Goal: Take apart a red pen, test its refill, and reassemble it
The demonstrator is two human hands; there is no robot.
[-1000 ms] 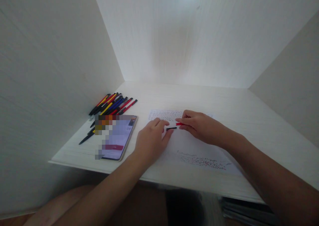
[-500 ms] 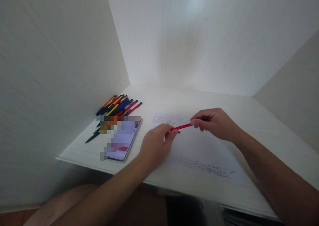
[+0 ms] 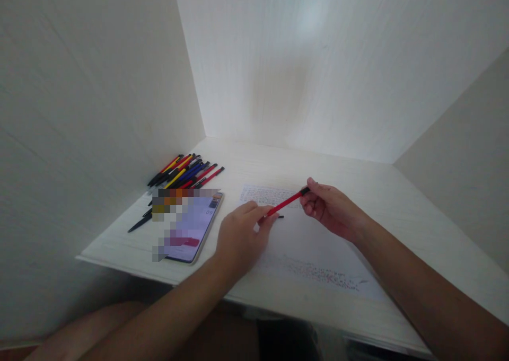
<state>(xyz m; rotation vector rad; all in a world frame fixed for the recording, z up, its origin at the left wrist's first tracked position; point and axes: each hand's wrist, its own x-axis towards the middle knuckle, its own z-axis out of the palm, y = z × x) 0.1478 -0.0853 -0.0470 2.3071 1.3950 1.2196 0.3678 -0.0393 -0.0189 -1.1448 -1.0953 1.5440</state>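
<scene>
A red pen (image 3: 284, 204) with a black end slants across the middle of the desk, above a sheet of paper (image 3: 314, 244) marked with writing. My right hand (image 3: 328, 208) pinches the pen's upper black end. My left hand (image 3: 240, 232) rests on the paper with its fingers curled, thumb and forefinger closed on the pen's lower end. A small black piece (image 3: 280, 217) shows just past my left fingertips.
A pile of several red, yellow, blue and black pens (image 3: 185, 171) lies at the back left of the white desk (image 3: 358, 175). A tablet (image 3: 186, 226) lies in front of them. White walls enclose the desk on three sides.
A second ago each hand held a separate short piece, red and black. Now both hands hold one long red pen, and my right hand has raised its end up and to the right.
</scene>
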